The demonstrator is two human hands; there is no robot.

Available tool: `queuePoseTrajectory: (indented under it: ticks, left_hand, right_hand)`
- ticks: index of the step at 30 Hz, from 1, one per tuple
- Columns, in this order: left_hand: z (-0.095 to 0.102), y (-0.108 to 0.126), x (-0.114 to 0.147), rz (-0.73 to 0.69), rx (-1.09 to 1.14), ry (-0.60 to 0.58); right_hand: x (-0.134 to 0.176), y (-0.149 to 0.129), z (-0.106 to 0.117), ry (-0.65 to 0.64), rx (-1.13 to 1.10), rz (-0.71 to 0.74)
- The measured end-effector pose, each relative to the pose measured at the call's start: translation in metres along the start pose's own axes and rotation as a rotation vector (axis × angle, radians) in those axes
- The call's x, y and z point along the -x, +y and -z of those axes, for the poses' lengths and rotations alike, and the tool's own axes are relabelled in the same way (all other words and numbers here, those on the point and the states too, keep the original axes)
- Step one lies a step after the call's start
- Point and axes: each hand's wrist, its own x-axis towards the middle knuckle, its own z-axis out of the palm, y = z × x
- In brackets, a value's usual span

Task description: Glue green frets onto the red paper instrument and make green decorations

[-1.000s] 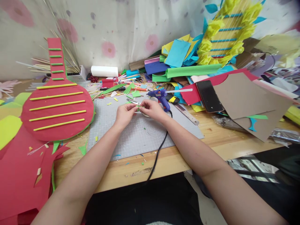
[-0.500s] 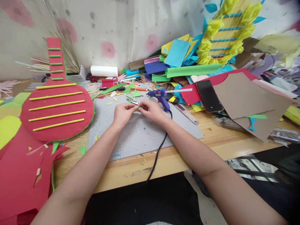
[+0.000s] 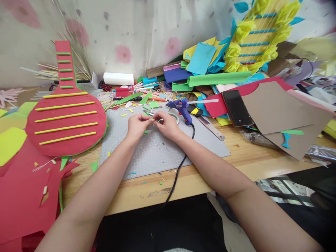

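Over the grey cutting mat (image 3: 157,157), my left hand (image 3: 138,126) and my right hand (image 3: 166,125) meet fingertip to fingertip, both pinched closed. Between them is something small, with a hint of green; the fingers cover most of it, so its kind is unclear. Just behind the hands lie scissors (image 3: 148,112), partly hidden. A roll of tape (image 3: 175,117) shows beside my right hand. The blue hot glue gun (image 3: 181,107), with a white glue stick in it, rests to the right, its black cord (image 3: 181,164) running down over the table edge.
A red guitar-shaped cutout (image 3: 65,122) with yellow and green strips stands at left above red paper (image 3: 26,196). To the right lie a metal ruler (image 3: 210,128), a phone (image 3: 237,107) and brown cardboard (image 3: 288,108). Paper scraps and a yellow-flowered guitar shape (image 3: 258,38) fill the back.
The view has shifted slightly, so the surroundings sit a little farther right. My hands stay pinched together; more of the tape roll shows beside my right hand.
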Motion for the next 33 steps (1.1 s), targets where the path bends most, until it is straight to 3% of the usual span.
queuePoseTrajectory:
  ticks: [10, 19, 26, 33]
  left_hand:
    - [-0.001, -0.008, -0.005, -0.017, 0.036, -0.052]
    - [0.003, 0.0, 0.0, -0.127, -0.124, -0.056]
    - [0.003, -0.007, -0.006, -0.012, 0.011, -0.081]
    - [0.002, 0.002, -0.002, 0.083, 0.07, -0.039]
  right_hand:
    - [-0.003, 0.004, -0.002, 0.052, -0.117, -0.067]
    - [-0.005, 0.005, -0.003, 0.05, -0.216, -0.098]
    - [-0.006, 0.01, -0.003, 0.009, -0.265, -0.12]
    - [-0.007, 0.012, -0.003, -0.037, -0.297, -0.099]
